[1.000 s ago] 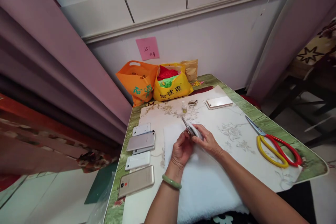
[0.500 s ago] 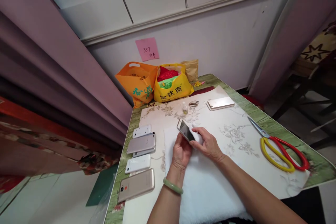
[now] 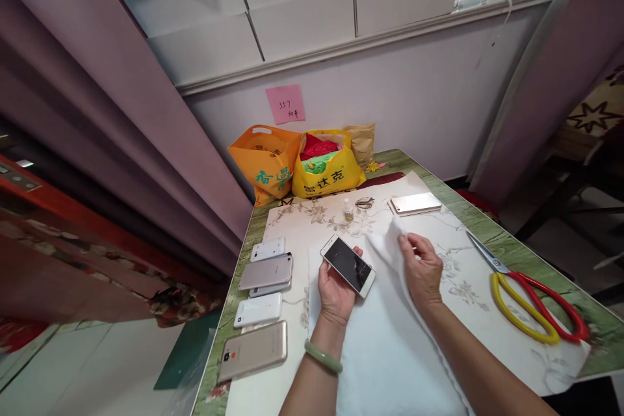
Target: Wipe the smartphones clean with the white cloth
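My left hand cradles a white-framed smartphone, its dark screen facing up and tilted. A green bangle circles that wrist. My right hand pinches the raised edge of a white cloth, to the right of the phone and apart from it. The cloth spreads under both hands toward the table's near edge. A small clear bottle and a pair of glasses lie beyond the phone.
Several phones lie in a column on the left, two overlapping. More phones are stacked at the back right. Large scissors with red and yellow handles lie right. An orange bag and a yellow bag stand against the wall.
My right hand has left the phone and moved right, lifting the cloth's edge off the screen. The phone now rests in my left palm alone, its whole screen showing.
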{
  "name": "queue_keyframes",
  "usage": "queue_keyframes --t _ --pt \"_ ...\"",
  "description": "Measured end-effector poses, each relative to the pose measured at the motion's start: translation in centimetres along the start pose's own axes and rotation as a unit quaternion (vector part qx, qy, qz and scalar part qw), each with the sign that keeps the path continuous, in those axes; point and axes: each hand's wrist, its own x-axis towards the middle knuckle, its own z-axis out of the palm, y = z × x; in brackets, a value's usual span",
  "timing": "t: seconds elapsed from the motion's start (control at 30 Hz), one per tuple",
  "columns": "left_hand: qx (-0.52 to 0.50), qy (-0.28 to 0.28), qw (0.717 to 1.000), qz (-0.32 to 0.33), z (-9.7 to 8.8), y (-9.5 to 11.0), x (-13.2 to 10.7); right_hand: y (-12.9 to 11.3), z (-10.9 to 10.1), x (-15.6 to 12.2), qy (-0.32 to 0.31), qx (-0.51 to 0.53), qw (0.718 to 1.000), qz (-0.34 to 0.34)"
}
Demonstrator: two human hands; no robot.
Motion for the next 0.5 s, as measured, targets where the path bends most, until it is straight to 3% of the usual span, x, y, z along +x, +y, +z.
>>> queue_keyframes --t 0.1,0.17,0.23,0.3,0.33,0.37,0.5 --pt "0.012 -0.011 1.0 -0.019 0.5 0.0 -0.3 -1.3 -1.4 1.0 0.03 -0.003 0.999 0.034" --pt "0.035 -0.013 0.999 -0.032 0.6 -0.2 -0.4 -2.6 -2.0 0.9 0.001 0.018 0.999 0.038" --pt "0.057 -0.016 0.997 -0.05 0.5 -0.3 -0.4 -3.9 -2.4 0.4 -0.13 0.052 0.99 0.019" --pt "0.066 -0.033 0.994 -0.083 0.2 -0.5 -0.4 -4.8 -2.5 0.0 -0.306 0.074 0.949 -0.007" --pt "0.064 -0.047 0.992 -0.102 0.0 -0.5 -0.3 -5.0 -2.3 0.0 -0.36 0.074 0.93 -0.016" --pt "0.057 -0.062 0.989 -0.118 -0.3 -0.5 -0.3 -5.1 -2.2 0.0 -0.375 0.065 0.925 -0.02" --pt "0.025 -0.084 0.989 -0.122 -1.2 -0.5 0.1 -4.2 -0.7 -0.2 -0.252 -0.034 0.963 -0.092"
